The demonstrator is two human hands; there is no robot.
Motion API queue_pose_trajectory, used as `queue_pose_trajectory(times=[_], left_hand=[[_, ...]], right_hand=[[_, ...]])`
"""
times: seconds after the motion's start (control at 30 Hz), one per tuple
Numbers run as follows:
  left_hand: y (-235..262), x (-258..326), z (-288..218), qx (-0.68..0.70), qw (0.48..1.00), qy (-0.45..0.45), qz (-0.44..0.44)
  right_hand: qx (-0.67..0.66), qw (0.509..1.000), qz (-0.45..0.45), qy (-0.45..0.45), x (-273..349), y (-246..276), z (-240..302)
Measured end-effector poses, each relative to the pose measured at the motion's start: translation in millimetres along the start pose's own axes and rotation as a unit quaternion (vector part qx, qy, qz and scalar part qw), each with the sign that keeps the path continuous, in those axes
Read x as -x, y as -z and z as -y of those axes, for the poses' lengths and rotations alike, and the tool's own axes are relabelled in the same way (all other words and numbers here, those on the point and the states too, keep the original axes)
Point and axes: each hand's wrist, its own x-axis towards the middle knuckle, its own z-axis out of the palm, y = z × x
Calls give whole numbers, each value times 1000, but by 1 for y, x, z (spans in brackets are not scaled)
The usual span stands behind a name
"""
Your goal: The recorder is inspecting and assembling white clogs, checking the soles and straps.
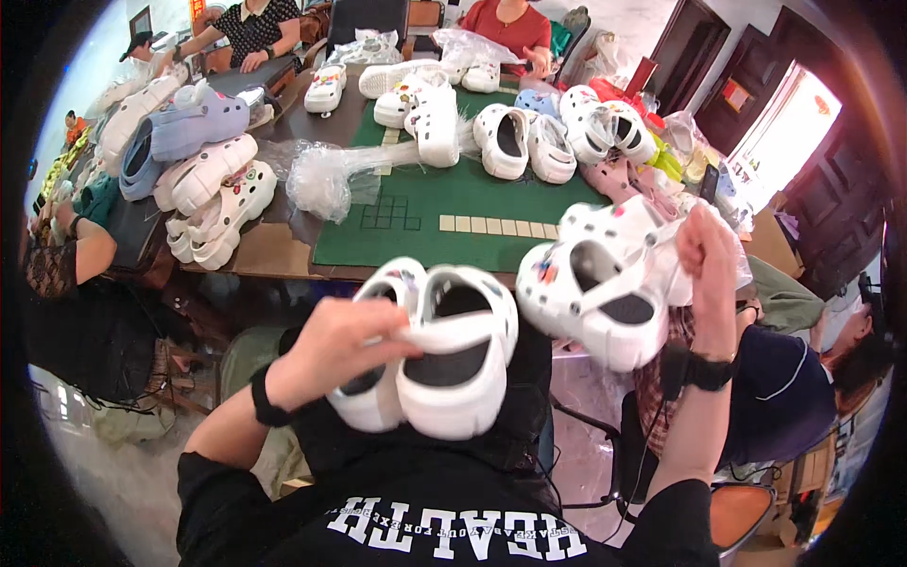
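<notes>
The desk [331, 128] carries a green mat [472, 250]. Over the lap, before the desk's near edge, is a lap-side pair of white perforated clogs [452, 411], heels toward the wearer, openings upward. To its right, near the desk's edge, is a second pair of white clogs [624, 348] (slightly blurred), with decorative charms. The left hand [345, 342] has its grip closed, thumb and fingers pinching a white heel strap [458, 333] of the lap-side pair. The right hand [707, 250] is raised beside the second pair, fingers curled; whether its grip holds anything cannot be determined.
</notes>
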Motion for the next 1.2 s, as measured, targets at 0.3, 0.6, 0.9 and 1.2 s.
queue_pose_trajectory(times=[0.3,0.6,0.9,1.2], left_hand=[[-102,5,109,61,979,96,168],[-311,112,362,33,949,249,193],[-304,111,322,3,880,295,373],[-87,104,180,163,915,367,24]], right_hand=[[-46,998,18,-49,-76,-33,-36],[-65,994,-58,-70,-89,-49,-59],[11,998,-43,-32,-92,-62,-58],[0,1000,8,7,-92,-64,-81]])
